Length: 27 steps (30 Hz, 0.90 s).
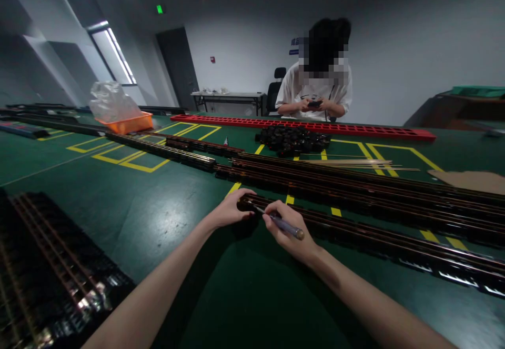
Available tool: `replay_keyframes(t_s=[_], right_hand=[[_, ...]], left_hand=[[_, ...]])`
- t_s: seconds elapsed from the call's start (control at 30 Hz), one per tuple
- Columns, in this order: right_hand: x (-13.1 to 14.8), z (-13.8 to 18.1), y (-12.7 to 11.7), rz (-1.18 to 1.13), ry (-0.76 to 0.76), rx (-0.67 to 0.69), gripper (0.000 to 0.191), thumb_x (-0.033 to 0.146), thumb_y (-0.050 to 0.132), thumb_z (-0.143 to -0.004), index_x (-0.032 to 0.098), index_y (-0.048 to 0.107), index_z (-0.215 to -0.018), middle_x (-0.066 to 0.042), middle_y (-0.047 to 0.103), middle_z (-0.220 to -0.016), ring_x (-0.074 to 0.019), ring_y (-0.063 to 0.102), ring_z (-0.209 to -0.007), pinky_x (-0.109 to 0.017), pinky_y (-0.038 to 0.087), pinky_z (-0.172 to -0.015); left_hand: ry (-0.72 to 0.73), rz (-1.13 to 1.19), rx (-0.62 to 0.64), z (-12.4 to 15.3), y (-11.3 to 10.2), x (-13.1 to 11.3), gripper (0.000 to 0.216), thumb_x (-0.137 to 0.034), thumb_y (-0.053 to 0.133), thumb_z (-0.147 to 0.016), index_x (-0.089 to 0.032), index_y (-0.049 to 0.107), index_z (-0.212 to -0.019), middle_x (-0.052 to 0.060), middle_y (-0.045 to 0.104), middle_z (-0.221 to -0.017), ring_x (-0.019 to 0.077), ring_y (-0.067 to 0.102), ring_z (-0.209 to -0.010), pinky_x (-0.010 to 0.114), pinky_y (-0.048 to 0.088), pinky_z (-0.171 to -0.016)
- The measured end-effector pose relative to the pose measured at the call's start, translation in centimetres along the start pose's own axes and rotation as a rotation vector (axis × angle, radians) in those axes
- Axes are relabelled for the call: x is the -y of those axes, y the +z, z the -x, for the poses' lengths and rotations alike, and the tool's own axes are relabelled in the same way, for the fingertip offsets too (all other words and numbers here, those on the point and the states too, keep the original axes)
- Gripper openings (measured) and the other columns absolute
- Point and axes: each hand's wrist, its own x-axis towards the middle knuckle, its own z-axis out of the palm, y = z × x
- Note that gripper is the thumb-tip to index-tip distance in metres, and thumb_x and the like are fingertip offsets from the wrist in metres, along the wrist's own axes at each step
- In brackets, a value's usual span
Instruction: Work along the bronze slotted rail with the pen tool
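Observation:
My left hand (229, 211) is closed on the near end of a long dark rail strip (374, 241) that runs off to the right across the green table (158, 212). My right hand (290, 229) pinches a thin pen-like tool (282, 223) with a clear handle. Its tip points at the strip's end, just beside my left fingers. More long dark strips (355, 180) lie parallel behind this one.
A person in a white shirt (315, 93) sits across the table holding a phone. In front of that person lie a long red rack (303, 125) and a heap of small black parts (292, 139). An orange tray (126, 122) holding a plastic bag stands far left. Dark assemblies (43, 270) lie near left.

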Motion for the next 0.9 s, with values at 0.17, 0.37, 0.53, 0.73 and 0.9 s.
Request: replay_keyframes(t_s=[0.17, 0.37, 0.53, 0.73, 0.9], right_hand=[[-0.07, -0.07, -0.05, 0.033, -0.073, 0.035, 0.009, 0.028, 0.05, -0.089, 0.021, 0.056, -0.09, -0.005, 0.065, -0.085, -0.0176, 0.061, -0.077, -0.031, 0.049, -0.07], [-0.08, -0.07, 0.01, 0.065, -0.141, 0.071, 0.013, 0.025, 0.05, -0.09, 0.021, 0.059, -0.098, -0.007, 0.068, -0.093, -0.0202, 0.062, -0.085, -0.036, 0.049, -0.077], [0.17, -0.06, -0.11, 0.06, -0.16, 0.082, 0.016, 0.023, 0.048, -0.09, 0.021, 0.059, -0.101, -0.007, 0.069, -0.096, -0.0203, 0.061, -0.087, -0.037, 0.048, -0.078], [0.19, 0.12, -0.16, 0.104, -0.122, 0.042, 0.011, 0.021, 0.05, -0.087, 0.02, 0.059, -0.094, -0.005, 0.068, -0.089, -0.0199, 0.059, -0.085, -0.038, 0.042, -0.078], [-0.07, 0.4, -0.06, 0.116, -0.12, -0.019, 0.007, 0.018, 0.053, -0.082, 0.02, 0.058, -0.088, -0.004, 0.065, -0.083, -0.0188, 0.058, -0.08, -0.037, 0.04, -0.079]], left_hand=[[0.0, 0.016, 0.019, -0.05, -0.17, 0.06, 0.048, -0.021, 0.07, -0.06, -0.022, 0.063, -0.107, 0.007, 0.065, -0.111, 0.024, 0.059, -0.106, 0.04, 0.044, -0.097], [-0.006, 0.078, 0.048, -0.09, -0.16, 0.02, 0.048, -0.016, 0.067, -0.062, -0.021, 0.063, -0.11, 0.008, 0.065, -0.11, 0.0231, 0.061, -0.105, 0.04, 0.045, -0.096], [-0.018, 0.077, 0.059, -0.05, -0.22, -0.11, 0.049, -0.016, 0.064, -0.062, -0.022, 0.063, -0.111, 0.007, 0.065, -0.111, 0.0224, 0.062, -0.104, 0.04, 0.046, -0.096], [0.052, 0.095, 0.044, 0.03, -0.26, 0.2, 0.047, -0.016, 0.065, -0.063, -0.022, 0.063, -0.11, 0.008, 0.065, -0.112, 0.0232, 0.061, -0.105, 0.041, 0.045, -0.098], [-0.012, 0.059, 0.063, 0.1, -0.31, -0.13, 0.047, -0.021, 0.068, -0.065, -0.021, 0.062, -0.112, 0.009, 0.063, -0.116, 0.0245, 0.058, -0.109, 0.041, 0.043, -0.099]])
